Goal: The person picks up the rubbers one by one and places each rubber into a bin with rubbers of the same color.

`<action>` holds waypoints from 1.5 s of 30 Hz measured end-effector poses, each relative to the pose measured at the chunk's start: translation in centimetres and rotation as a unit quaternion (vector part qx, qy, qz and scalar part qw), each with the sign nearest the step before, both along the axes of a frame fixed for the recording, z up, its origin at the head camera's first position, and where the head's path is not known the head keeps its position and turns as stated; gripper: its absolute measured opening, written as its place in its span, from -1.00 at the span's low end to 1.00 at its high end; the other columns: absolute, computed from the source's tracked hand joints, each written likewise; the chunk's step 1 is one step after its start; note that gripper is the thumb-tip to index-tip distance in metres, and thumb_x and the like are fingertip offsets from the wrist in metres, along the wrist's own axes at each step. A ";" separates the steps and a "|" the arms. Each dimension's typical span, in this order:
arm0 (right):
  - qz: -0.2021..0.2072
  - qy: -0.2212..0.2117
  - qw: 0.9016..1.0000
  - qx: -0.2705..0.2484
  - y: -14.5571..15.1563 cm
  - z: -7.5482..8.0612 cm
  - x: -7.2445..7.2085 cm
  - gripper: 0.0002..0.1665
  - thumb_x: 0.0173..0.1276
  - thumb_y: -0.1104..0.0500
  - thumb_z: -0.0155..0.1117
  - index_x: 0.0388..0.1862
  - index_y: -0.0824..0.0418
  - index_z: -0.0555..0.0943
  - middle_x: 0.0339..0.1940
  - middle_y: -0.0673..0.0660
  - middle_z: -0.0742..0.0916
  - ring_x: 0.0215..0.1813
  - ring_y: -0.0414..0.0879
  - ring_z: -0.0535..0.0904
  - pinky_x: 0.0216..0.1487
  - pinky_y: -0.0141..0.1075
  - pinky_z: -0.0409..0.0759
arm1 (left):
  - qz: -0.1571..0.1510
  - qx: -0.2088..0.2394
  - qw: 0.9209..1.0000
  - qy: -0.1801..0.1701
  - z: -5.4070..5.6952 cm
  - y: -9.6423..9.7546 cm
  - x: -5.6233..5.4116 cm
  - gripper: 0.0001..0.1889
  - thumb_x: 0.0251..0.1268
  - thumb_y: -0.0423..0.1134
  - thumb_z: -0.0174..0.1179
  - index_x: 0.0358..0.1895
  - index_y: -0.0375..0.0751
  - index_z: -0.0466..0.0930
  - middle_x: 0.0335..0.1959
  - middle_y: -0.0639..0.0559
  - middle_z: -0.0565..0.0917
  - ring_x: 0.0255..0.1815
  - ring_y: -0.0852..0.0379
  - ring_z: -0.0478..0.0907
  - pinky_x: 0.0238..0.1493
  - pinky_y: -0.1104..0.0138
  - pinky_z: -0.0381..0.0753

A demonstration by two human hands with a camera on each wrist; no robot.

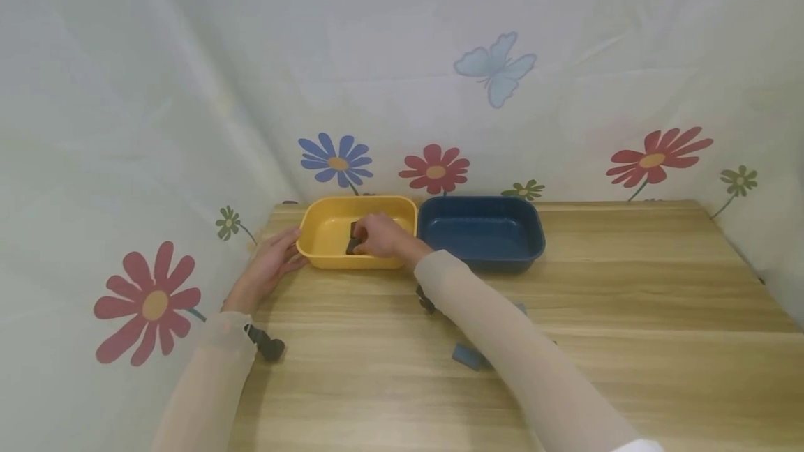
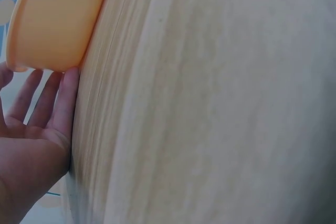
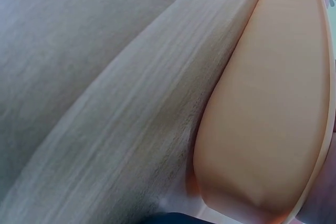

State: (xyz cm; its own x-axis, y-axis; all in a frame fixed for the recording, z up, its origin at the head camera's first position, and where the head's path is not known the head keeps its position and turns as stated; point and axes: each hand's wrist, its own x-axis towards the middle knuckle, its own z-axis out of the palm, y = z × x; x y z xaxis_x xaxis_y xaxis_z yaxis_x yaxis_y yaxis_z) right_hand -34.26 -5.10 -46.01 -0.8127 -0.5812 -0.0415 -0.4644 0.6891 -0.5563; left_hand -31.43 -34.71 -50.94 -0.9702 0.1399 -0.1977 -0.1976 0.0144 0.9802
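Observation:
My left hand [image 1: 272,261] rests against the left end of the yellow bin [image 1: 358,264]. In the left wrist view its fingers [image 2: 44,98] stretch out to the bin's end wall, and the thumb is up near the rim. My right hand [image 1: 382,234] reaches over the front rim into the same bin. Its thumb and fingers pinch a small dark block [image 1: 353,247], partly covered by the fingertips. The right wrist view shows mostly the bin's outer wall [image 3: 262,93], which hides the block and most of that hand.
A dark blue bin [image 1: 480,232] stands right beside the yellow one. Nearer on the wooden table [image 1: 352,368] lies a blue-grey block [image 1: 467,356], and another [image 1: 521,307] shows partly behind the right forearm. A flowered curtain [image 1: 565,110] closes off the back and sides.

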 end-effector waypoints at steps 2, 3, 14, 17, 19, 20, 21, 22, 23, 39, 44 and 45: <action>-0.001 0.001 1.000 0.001 0.0 0.0 -0.1 -0.62 0.43 0.07 0.54 0.15 0.17 0.75 -0.04 0.02 0.78 0.00 -0.11 0.63 0.17 -0.29 0.66 | 0.000 0.003 1.000 0.004 0.1 0.0 0.0 -0.27 0.72 0.09 0.04 0.66 -0.32 0.15 0.65 -0.22 0.24 0.41 0.09 0.50 0.31 0.18 0.67; -0.001 0.001 1.000 0.000 -0.1 0.1 -0.1 -0.62 0.43 0.07 0.54 0.15 0.17 0.75 -0.04 0.02 0.78 0.00 -0.11 0.63 0.18 -0.28 0.66 | -0.002 0.003 1.000 0.006 0.1 0.0 0.0 -0.27 0.72 0.08 0.03 0.66 -0.33 0.14 0.65 -0.24 0.23 0.41 0.10 0.50 0.31 0.18 0.67; 0.011 0.028 0.999 0.012 -0.3 -0.2 -0.2 -0.66 0.39 0.07 0.57 0.06 0.19 0.77 -0.10 0.03 0.79 -0.03 -0.10 0.65 0.13 -0.29 0.66 | -0.008 0.004 1.000 0.010 0.0 0.0 0.0 -0.32 0.75 0.04 0.00 0.65 -0.35 0.16 0.63 -0.25 0.26 0.51 -0.01 0.42 0.37 0.11 0.62; 0.013 0.029 0.999 0.012 -0.2 -0.3 -0.3 -0.65 0.39 0.08 0.57 0.06 0.20 0.77 -0.10 0.04 0.80 -0.03 -0.10 0.65 0.13 -0.29 0.66 | -0.013 0.006 1.000 0.014 -0.1 0.0 0.0 -0.32 0.76 0.03 -0.01 0.66 -0.35 0.15 0.65 -0.25 0.24 0.60 -0.11 0.30 0.41 0.07 0.59; 0.015 0.027 0.999 0.010 -0.2 -0.3 -0.3 -0.65 0.39 0.07 0.57 0.05 0.20 0.77 -0.11 0.04 0.80 -0.04 -0.10 0.66 0.13 -0.28 0.66 | -0.014 0.005 1.000 0.014 -0.2 0.0 0.0 -0.32 0.76 0.04 -0.01 0.66 -0.35 0.15 0.65 -0.25 0.24 0.62 -0.15 0.27 0.42 0.05 0.57; 0.015 0.026 1.000 0.009 -0.2 -0.3 -0.3 -0.65 0.38 0.07 0.58 0.05 0.20 0.77 -0.11 0.03 0.80 -0.04 -0.10 0.66 0.13 -0.29 0.66 | -0.015 0.004 1.000 0.015 -0.2 0.0 0.0 -0.32 0.76 0.04 -0.02 0.66 -0.35 0.15 0.65 -0.26 0.24 0.62 -0.16 0.26 0.43 0.04 0.57; 0.016 0.026 0.999 0.009 -0.2 -0.3 -0.4 -0.66 0.38 0.07 0.58 0.05 0.20 0.77 -0.12 0.03 0.80 -0.04 -0.10 0.66 0.12 -0.29 0.66 | -0.016 0.003 1.000 0.015 -0.1 0.0 0.0 -0.32 0.76 0.04 -0.02 0.66 -0.36 0.14 0.65 -0.26 0.23 0.63 -0.17 0.25 0.43 0.04 0.57; 0.017 0.027 0.999 0.008 -0.2 -0.2 -0.4 -0.66 0.38 0.07 0.58 0.04 0.20 0.77 -0.13 0.03 0.80 -0.05 -0.11 0.66 0.12 -0.29 0.66 | -0.016 0.002 1.000 0.015 -0.1 0.1 0.0 -0.31 0.76 0.04 -0.02 0.66 -0.36 0.14 0.65 -0.26 0.23 0.63 -0.17 0.25 0.43 0.04 0.57; 0.018 0.027 0.999 0.008 -0.2 -0.2 -0.4 -0.66 0.38 0.07 0.58 0.04 0.20 0.78 -0.13 0.02 0.80 -0.05 -0.11 0.66 0.11 -0.29 0.66 | -0.016 0.001 1.000 0.015 0.0 0.1 0.0 -0.32 0.76 0.04 -0.02 0.65 -0.36 0.15 0.64 -0.25 0.24 0.62 -0.17 0.26 0.42 0.04 0.58; 0.025 0.027 0.999 0.013 -0.4 0.2 -0.1 -0.66 0.37 0.09 0.59 0.03 0.21 0.77 -0.18 0.02 0.77 -0.08 -0.08 0.62 0.04 -0.29 0.65 | -0.015 -0.003 1.000 0.018 0.1 0.1 0.3 -0.32 0.74 0.05 0.00 0.64 -0.35 0.19 0.63 -0.25 0.27 0.60 -0.12 0.31 0.37 0.10 0.62; 0.021 0.026 0.999 0.015 -0.4 0.2 -0.1 -0.66 0.38 0.08 0.58 0.04 0.19 0.76 -0.19 -0.01 0.75 -0.09 -0.08 0.60 0.03 -0.30 0.64 | -0.014 -0.008 1.000 0.020 0.0 0.1 0.2 -0.31 0.73 0.08 0.02 0.64 -0.33 0.20 0.63 -0.21 0.28 0.61 -0.12 0.30 0.38 0.11 0.62; 0.019 0.025 0.999 0.014 -0.4 0.1 -0.1 -0.66 0.38 0.08 0.58 0.05 0.18 0.76 -0.18 -0.01 0.75 -0.09 -0.09 0.60 0.03 -0.31 0.64 | -0.014 -0.011 1.000 0.021 0.0 0.1 0.2 -0.30 0.73 0.08 0.02 0.64 -0.33 0.19 0.63 -0.21 0.27 0.61 -0.11 0.30 0.37 0.12 0.62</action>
